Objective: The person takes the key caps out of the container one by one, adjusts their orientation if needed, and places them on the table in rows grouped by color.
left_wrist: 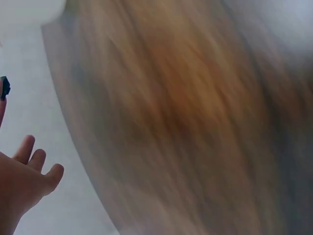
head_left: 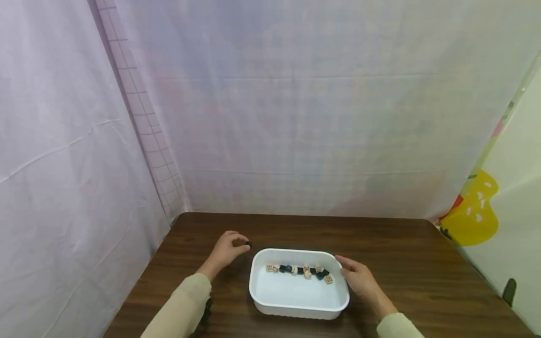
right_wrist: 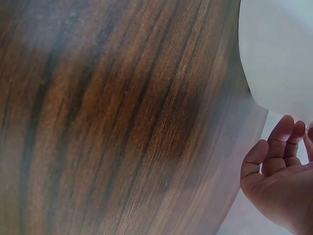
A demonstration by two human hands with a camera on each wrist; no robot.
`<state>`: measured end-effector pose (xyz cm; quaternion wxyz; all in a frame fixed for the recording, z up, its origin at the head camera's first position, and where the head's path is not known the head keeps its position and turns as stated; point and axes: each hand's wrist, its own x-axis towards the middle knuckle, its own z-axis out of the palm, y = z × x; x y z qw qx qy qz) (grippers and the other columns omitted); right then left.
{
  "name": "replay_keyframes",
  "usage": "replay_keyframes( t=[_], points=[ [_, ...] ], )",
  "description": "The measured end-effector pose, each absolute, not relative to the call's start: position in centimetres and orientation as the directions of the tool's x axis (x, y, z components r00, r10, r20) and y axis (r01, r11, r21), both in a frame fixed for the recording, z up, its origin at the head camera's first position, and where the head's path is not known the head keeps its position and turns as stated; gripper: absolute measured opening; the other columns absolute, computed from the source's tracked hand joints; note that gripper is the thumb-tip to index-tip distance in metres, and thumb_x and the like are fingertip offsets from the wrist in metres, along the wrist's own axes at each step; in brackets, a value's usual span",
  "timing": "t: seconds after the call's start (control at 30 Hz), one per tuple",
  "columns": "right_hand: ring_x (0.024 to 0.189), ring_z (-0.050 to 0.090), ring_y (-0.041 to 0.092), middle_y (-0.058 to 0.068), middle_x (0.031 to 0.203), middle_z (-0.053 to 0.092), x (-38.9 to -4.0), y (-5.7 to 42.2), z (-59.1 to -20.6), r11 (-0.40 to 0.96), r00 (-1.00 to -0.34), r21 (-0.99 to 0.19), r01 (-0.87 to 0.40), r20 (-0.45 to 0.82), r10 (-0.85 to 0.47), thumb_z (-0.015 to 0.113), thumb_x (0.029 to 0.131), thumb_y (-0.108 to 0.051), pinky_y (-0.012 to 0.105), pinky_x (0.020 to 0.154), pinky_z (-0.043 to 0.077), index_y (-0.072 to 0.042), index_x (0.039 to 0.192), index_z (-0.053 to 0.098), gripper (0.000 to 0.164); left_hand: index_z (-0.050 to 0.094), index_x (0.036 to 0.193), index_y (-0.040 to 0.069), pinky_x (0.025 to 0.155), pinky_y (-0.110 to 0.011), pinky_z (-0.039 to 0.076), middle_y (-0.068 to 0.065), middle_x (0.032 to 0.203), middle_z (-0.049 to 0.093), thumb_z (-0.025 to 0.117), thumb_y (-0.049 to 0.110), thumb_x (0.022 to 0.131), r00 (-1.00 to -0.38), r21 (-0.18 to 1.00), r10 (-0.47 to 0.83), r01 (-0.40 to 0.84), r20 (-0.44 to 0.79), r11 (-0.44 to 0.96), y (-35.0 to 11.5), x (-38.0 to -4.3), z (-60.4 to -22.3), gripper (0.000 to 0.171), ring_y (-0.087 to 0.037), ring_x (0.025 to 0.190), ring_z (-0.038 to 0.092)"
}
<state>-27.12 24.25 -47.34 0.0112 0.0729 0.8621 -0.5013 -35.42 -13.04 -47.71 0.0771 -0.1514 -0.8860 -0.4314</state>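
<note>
To the left of a white plastic tray (head_left: 296,310), my left hand (head_left: 226,251) pinches a small black block (head_left: 249,244) between thumb and fingertip, just above the table. In the left wrist view the black block (left_wrist: 5,88) shows at the left edge, with the other fingers (left_wrist: 36,160) spread loosely. My right hand (head_left: 360,278) holds the tray's right rim; from the right wrist its fingers (right_wrist: 279,139) appear curled against the tray wall (right_wrist: 276,58). Inside the tray, small black blocks (head_left: 300,270) and beige blocks (head_left: 328,280) lie in an uneven row toward the far side.
The tray stands on a dark brown wood-grain table (head_left: 393,249). White curtains (head_left: 296,117) hang behind and at the left. A yellow printed shape (head_left: 473,216) is on the right-hand sheet. Something dark (head_left: 206,311) is partly hidden beside my left sleeve.
</note>
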Motion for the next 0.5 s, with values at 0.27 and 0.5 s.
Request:
replay_keyframes(
  t=[0.27, 0.5],
  points=[
    [0.131, 0.039, 0.052, 0.031, 0.143, 0.044, -27.1, 23.9, -47.2, 0.478, -0.987, -0.865, 0.155, -0.112, 0.117, 0.050, 0.098, -0.005, 0.062, 0.104, 0.034, 0.001, 0.140, 0.053, 0.042, 0.075, 0.098, 0.010, 0.102, -0.062, 0.034, -0.024, 0.128, 0.056, 0.077, 0.019, 0.086, -0.959, 0.675, 0.189, 0.284, 0.212, 0.681, -15.5, -35.0, -49.5, 0.016, -0.046, 0.122, 0.047],
    [0.132, 0.039, 0.051, 0.032, 0.144, 0.043, -27.4, 23.8, -47.4, 0.455, -0.983, -0.874, 0.173, -0.126, 0.132, 0.050, 0.098, -0.004, 0.062, 0.105, 0.034, 0.000, 0.139, 0.054, 0.041, 0.076, 0.098, 0.013, 0.100, -0.067, 0.031, -0.026, 0.128, 0.056, 0.078, 0.022, 0.085, -0.956, 0.610, 0.216, 0.293, 0.197, 0.736, -16.1, -34.4, -50.3, 0.017, -0.049, 0.122, 0.046]
  ],
)
